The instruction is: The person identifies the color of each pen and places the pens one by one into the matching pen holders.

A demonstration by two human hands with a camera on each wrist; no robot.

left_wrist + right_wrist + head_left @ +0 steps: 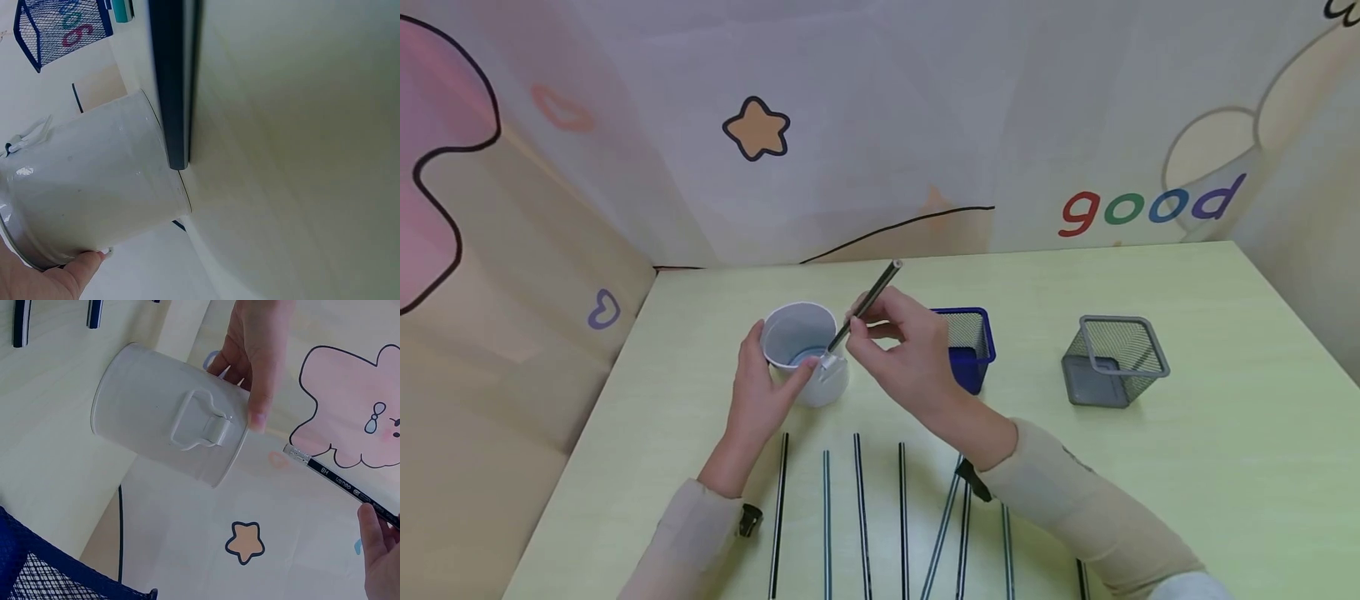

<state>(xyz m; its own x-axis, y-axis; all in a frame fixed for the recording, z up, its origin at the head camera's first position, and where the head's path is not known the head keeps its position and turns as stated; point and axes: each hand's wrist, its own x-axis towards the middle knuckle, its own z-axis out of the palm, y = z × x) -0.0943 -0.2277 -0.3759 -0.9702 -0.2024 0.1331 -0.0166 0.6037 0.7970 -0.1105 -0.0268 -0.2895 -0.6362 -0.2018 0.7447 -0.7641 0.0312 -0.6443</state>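
A white metal bucket (831, 393) with a small wire handle (176, 425) on its side stands on the table. My left hand (763, 400) grips it by the rim, thumb over the near edge and fingers around the left side. In my right hand (910, 350), a dark striped HB pencil (340, 482) is pinched between thumb and fingers. It slants, its metal-banded end low beside the bucket's rim and its other end up to the right.
Several dark and bluish pencils (902, 517) lie in a spread row on the near table. A blue mesh basket (991, 350) stands behind my right hand, partly covered by it. Farther right is a grey mesh basket (1131, 392). A printed backdrop (887, 125) rises behind the table.
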